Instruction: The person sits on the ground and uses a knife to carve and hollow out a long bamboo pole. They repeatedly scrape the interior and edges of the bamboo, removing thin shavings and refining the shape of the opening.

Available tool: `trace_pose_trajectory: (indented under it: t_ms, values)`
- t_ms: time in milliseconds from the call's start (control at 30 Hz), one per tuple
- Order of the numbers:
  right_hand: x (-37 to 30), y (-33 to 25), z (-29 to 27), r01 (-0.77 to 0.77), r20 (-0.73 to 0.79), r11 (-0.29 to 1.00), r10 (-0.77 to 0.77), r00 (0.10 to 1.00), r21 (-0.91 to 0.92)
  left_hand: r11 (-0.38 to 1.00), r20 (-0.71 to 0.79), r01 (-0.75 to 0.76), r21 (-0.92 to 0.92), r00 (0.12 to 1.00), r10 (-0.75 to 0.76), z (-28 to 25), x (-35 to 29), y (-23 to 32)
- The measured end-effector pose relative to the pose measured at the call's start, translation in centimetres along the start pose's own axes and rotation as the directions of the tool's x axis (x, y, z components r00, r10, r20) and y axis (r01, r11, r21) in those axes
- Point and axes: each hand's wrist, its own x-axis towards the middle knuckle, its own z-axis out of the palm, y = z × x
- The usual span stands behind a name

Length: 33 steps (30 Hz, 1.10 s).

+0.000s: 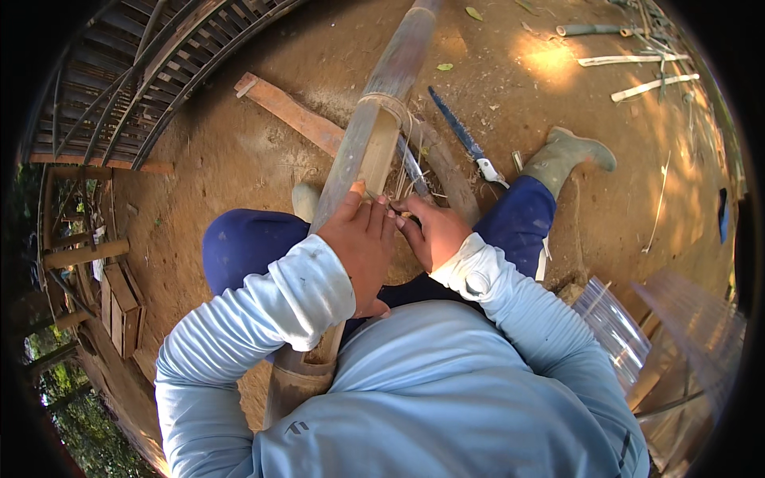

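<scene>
A long bamboo pole slants between my legs, with a lengthwise opening cut into its upper side. My left hand lies across that opening, its fingers stretched toward the far end and its thumb out to the right. Beside the left fingertips, my right hand is closed in a pinch. A thin dark bit shows at its fingertips, too small to name. Past the right hand, a long metal blade leans close to the pole's right side, partly hidden by it.
A pruning saw with a white handle lies on the dirt ahead. A flat wooden board sits left of the pole. Bamboo pieces lie far right, clear corrugated sheets near right. At far left stand a slatted bamboo structure and a wooden box.
</scene>
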Motion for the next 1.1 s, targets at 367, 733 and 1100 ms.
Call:
trace_pose_trajectory:
  t_ms: [367,733,1100]
  values:
    - [-0.4,0.6,1.3,0.062,-0.099,0.994,-0.053,0.994,0.091,0.998,0.054,-0.011,0.058,0.999,0.007,-0.3,0.0,0.8]
    - [0.4,0.3,0.4,0.023,-0.074,0.990,-0.013,0.997,0.137,0.997,0.088,0.007,0.071,0.996,-0.014,-0.5,1.1,0.4]
    - [1.0,1.0,1.2,-0.039,-0.059,0.991,0.047,0.997,0.130,0.999,0.077,0.020,0.040,0.997,-0.023,-0.3,1.6,0.2]
